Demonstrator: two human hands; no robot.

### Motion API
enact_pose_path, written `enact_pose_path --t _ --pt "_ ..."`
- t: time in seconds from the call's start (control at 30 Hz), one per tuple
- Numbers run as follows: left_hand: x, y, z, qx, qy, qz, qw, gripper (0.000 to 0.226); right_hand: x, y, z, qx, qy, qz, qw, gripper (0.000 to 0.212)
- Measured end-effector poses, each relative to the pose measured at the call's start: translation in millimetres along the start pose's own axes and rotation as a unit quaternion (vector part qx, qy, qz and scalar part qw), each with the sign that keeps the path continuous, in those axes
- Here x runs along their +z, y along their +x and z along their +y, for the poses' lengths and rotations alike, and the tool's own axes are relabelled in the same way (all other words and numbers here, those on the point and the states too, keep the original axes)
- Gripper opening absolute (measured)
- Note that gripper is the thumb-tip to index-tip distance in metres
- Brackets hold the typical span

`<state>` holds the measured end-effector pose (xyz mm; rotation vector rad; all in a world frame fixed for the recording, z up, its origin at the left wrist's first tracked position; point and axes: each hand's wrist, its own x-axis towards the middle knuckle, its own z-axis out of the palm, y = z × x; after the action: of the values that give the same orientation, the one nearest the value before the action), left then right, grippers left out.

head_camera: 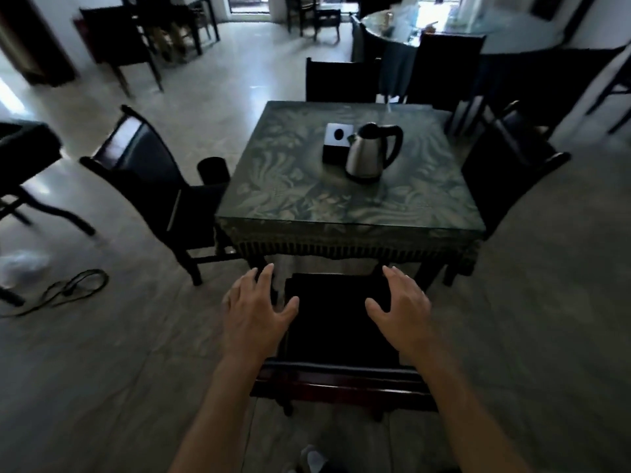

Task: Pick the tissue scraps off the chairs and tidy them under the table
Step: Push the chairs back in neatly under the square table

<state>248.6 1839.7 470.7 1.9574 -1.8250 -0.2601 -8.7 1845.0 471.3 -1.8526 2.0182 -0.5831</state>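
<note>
- Head view: both hands reach forward over the near chair at lower centre of the frame, its dark seat partly tucked beneath the table.
- The left hand hovers at the left edge of the seat, fingers spread and straight, holding nothing.
- The right hand hovers at the right edge of the seat, fingers spread likewise, holding nothing.
- Whether either palm touches the seat cannot be told; the seat is very dark.
- No tissue scraps can be made out on any chair seat; the dark seats hide detail.
- The table fills the middle of the frame, covered with a patterned green cloth with a fringed front edge.
- On it, right of centre, stands a steel kettle with a black handle, just beside a white-topped tissue box to its left.
- A left chair stands at the table's left side, turned at an angle.
- A far chair stands behind the table, a right chair at its right side.
- A black bin sits between the left chair and the table.
- A black cable lies looped on the floor at lower left.
</note>
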Motion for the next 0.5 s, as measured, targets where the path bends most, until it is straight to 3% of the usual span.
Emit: enact_pose_path --t 0.3,0.37,0.5 --pt "4.6 -12.6 -3.5 0.036 -0.005 -0.035 0.999 0.076 -1.0 -43.3 30.4 0.088 -0.026 0.043 0.995 0.073" --pt "12.7 -20.8 -11.3 -0.006 -0.03 -0.008 1.0 0.074 1.3 -54.5 44.9 0.115 -0.026 0.065 0.991 0.071" --pt "38.7 -56.6 -45.1 -0.184 -0.08 0.06 0.978 0.081 14.2 -80.0 77.4 0.248 0.037 0.127 0.96 0.076"
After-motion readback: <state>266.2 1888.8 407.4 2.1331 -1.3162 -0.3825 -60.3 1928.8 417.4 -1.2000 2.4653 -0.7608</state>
